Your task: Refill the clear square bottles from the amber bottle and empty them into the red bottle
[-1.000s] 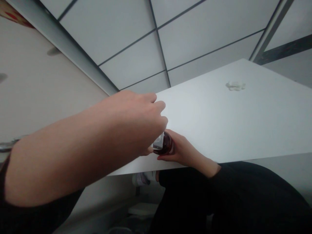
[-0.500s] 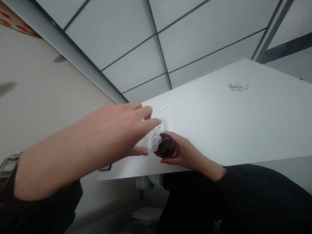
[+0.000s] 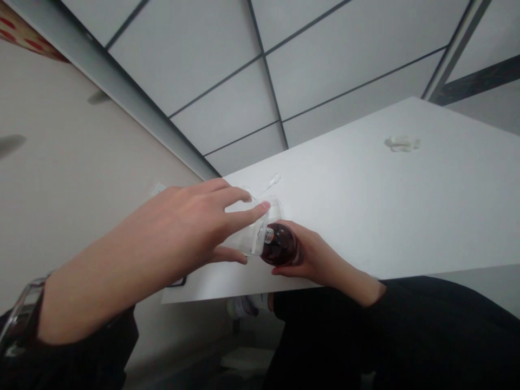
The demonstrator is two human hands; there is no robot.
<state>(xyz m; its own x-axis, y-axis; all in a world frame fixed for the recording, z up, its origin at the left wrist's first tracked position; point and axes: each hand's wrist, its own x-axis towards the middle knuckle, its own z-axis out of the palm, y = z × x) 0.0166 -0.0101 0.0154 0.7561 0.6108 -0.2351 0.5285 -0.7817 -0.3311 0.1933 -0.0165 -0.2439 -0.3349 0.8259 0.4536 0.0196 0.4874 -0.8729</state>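
My right hand (image 3: 311,249) is wrapped around a bottle (image 3: 280,244) of dark red liquid. The bottle's clear threaded neck points left, with a bit of orange showing at its base. My left hand (image 3: 203,222) curves around a clear plastic container (image 3: 249,238), index finger along the top and thumb at the lower edge. The container's right edge is against or very near the bottle's neck; I cannot tell whether they touch. Most of the container is hidden behind my left hand. A small clear plastic dropper-like piece (image 3: 274,180) lies just beyond my fingers.
Both hands are over a white table (image 3: 345,206). Toward its far right lies a small pale, crumpled thing (image 3: 402,143). A dark-edged flat object (image 3: 177,282) shows partly below my left wrist. White framed panels (image 3: 227,81) rise behind the table, with a pale wall on the left.
My left hand has shifted slightly downward and turned a little. The bottle's threaded neck now shows more plainly beside the container. My right hand keeps its grip.
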